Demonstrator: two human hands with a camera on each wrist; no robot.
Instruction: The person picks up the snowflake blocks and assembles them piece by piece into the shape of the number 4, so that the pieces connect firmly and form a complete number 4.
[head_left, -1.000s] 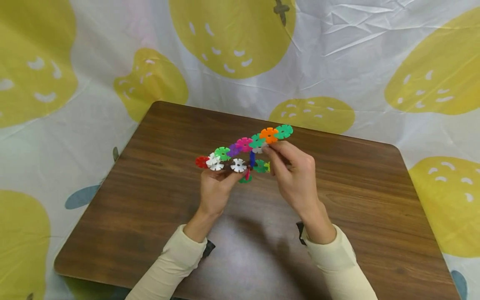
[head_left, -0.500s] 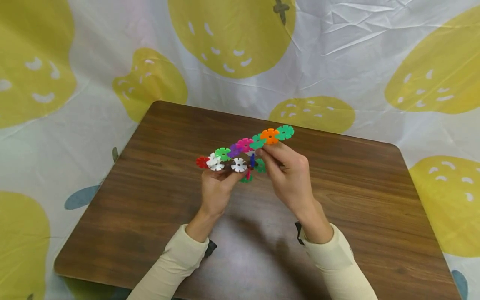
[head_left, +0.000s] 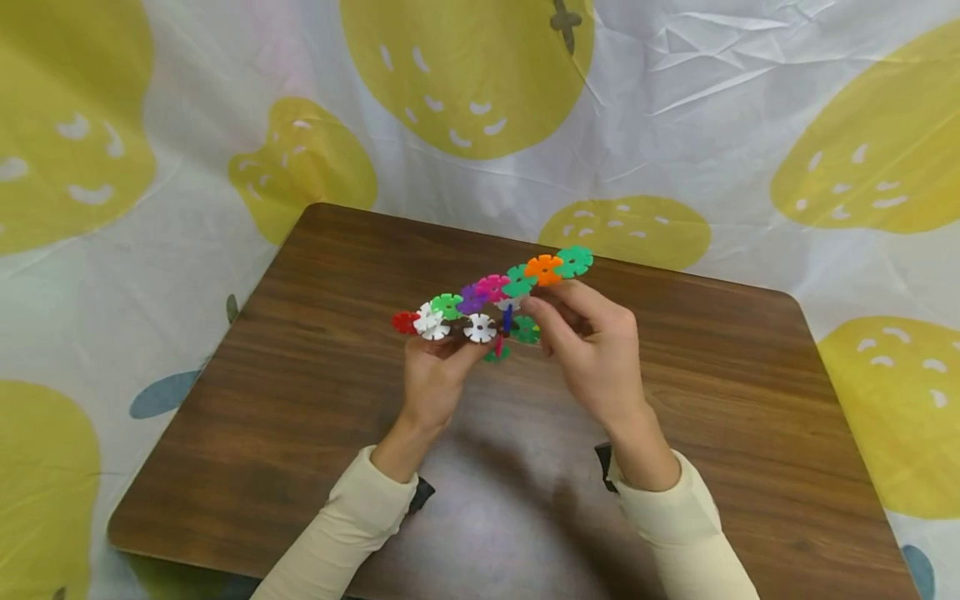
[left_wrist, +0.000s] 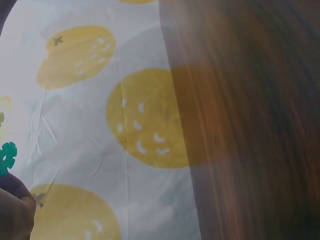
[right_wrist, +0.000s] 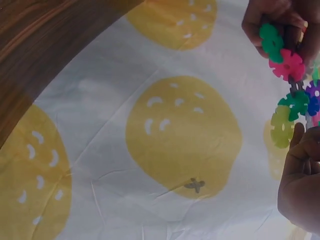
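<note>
A chain of colourful snowflake discs point(head_left: 491, 292) hangs in the air above the brown table point(head_left: 300, 400). It runs from a red disc point(head_left: 403, 322) at the left up to an orange disc point(head_left: 543, 268) and a green disc point(head_left: 574, 261) at the right. My left hand point(head_left: 450, 346) grips the chain from below, under the white discs point(head_left: 431, 323). My right hand point(head_left: 536, 310) pinches it just below the orange disc. In the right wrist view, green point(right_wrist: 271, 42), pink point(right_wrist: 287, 65) and yellow-green point(right_wrist: 282, 127) discs show between the two hands. One green disc point(left_wrist: 6, 157) shows in the left wrist view.
The table has rounded corners and stands on a white cloth printed with large yellow fruits point(head_left: 465, 75). Bare wood lies all around the hands. Cream sleeves point(head_left: 352, 517) cover both forearms near the table's front edge.
My right hand's fingers have shifted slightly on the right part of the chain. The chain and my left hand have stayed almost in place.
</note>
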